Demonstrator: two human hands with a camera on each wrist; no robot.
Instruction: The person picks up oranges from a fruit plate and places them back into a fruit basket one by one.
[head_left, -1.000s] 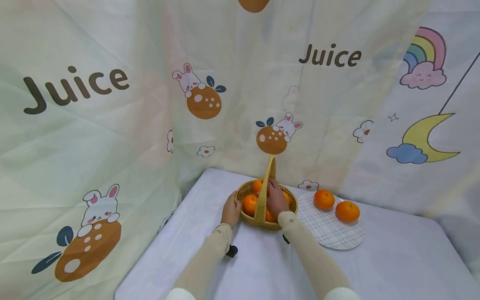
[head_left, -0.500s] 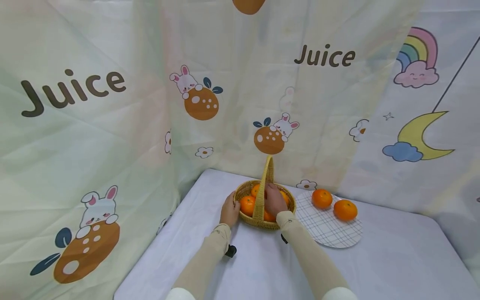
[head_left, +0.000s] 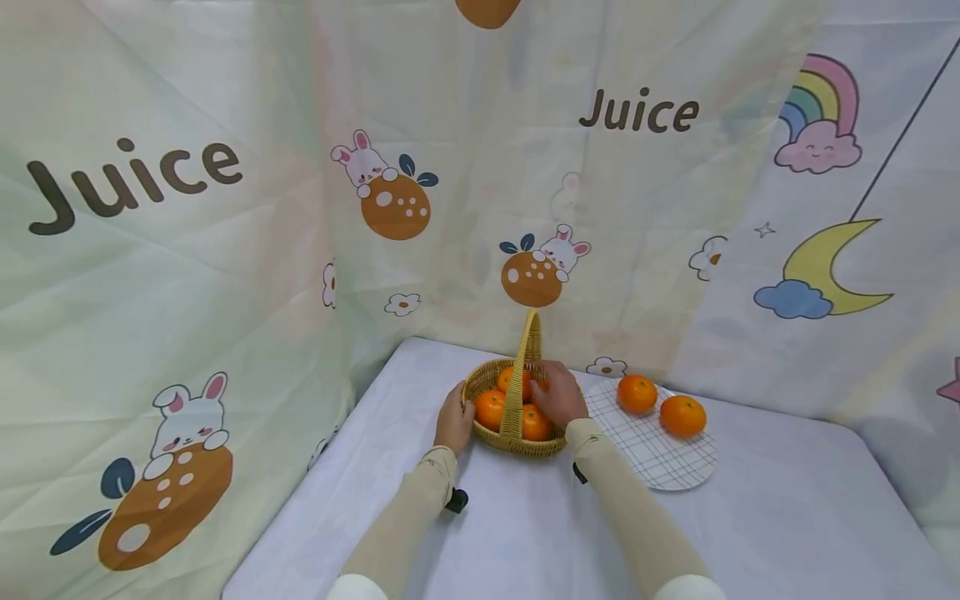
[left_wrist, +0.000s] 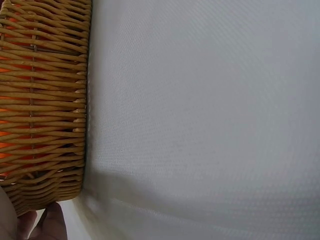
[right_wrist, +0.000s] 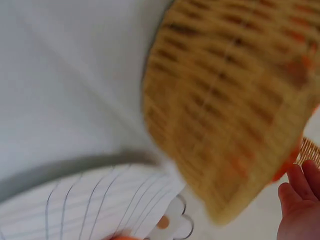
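A wicker basket with a tall upright handle stands on the white-covered table, close to the back where the printed curtain hangs. The person's left hand rests against the basket's left rim, fingers curled onto the weave; from the left wrist view only fingertips show at the basket's lower edge, touching it. The right hand reaches over the right side of the basket, past the handle, its fingers curved around an orange that lies among others inside; how firmly it grips I cannot tell, since the hand hides most of the fruit. Three more oranges show in the basket. Just beside the basket on the right lies a checked plate holding two oranges side by side.
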